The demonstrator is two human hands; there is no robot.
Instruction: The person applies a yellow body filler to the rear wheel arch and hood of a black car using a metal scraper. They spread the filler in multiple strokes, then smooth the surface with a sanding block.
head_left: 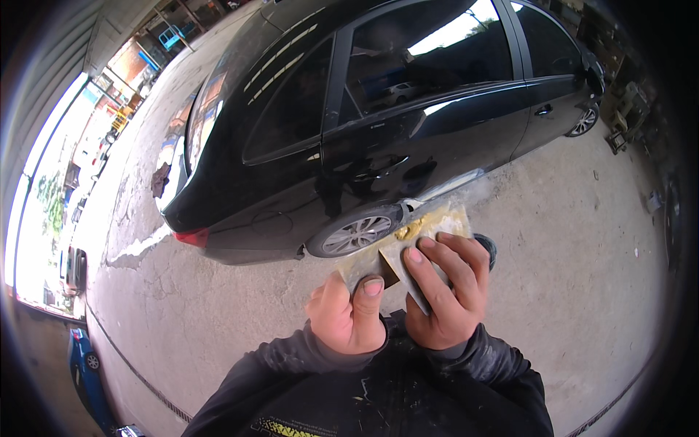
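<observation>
My left hand (346, 313) grips a flat mixing plate (353, 264), its thumb on top. My right hand (448, 284) holds a thin metal spreader (408, 280) with the fingertips on its face. A dab of yellow paste (408, 229) sits on the far part of these pieces, where yellowish smears cover the surface. Beyond my hands stands a black car (277, 175), its rear wheel (357, 234) showing behind the plate. Bare pale patches run along the sill (444, 183) below the rear door.
The concrete floor (582, 277) has cracks at the left. A blue car (86, 371) stands at the lower left, near a bright open doorway (47, 204). Dark workshop gear (622, 120) stands beyond the car's front at the right.
</observation>
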